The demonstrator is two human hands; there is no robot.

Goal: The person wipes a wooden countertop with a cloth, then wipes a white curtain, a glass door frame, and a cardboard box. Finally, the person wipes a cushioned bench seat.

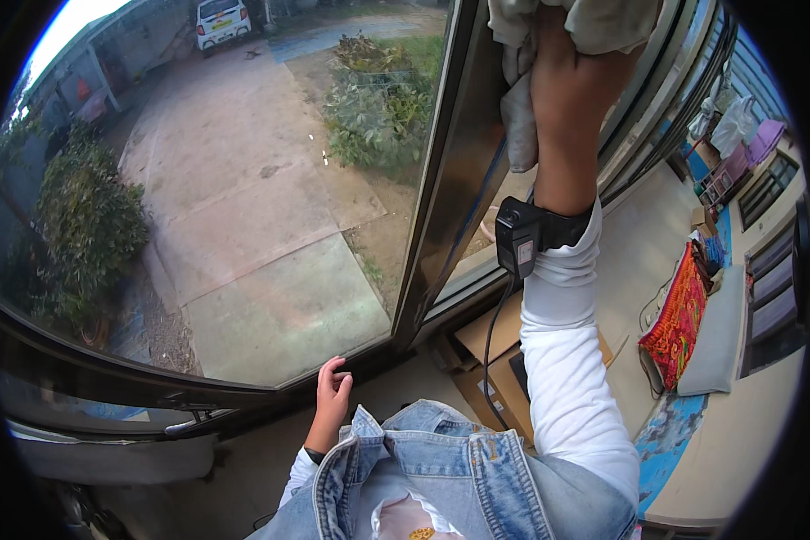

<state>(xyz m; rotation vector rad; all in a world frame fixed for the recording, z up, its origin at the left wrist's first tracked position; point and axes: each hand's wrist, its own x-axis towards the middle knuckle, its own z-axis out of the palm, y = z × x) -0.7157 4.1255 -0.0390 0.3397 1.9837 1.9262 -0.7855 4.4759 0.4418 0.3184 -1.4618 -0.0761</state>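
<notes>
My right hand [567,61] is raised high at the top of the view, its fingers wrapped in a light grey cloth [521,128] that lies against the dark metal window frame [439,196]. Part of the cloth hangs down beside the wrist, and the fingertips are hidden by it. A black camera device [518,236] with a cable is strapped to that wrist. Low in front of me, my left hand [334,391] has its fingers loosely bent near the bottom rail of the glass pane [277,270], holding nothing that I can see.
Cardboard boxes [493,378] stand on the floor below my right arm. At the right, a red patterned cloth [678,320] lies by a grey cushion [715,337]. Black cables [678,115] run beside the window. Through the glass show a paved yard, bushes [91,223] and a parked white car [223,23].
</notes>
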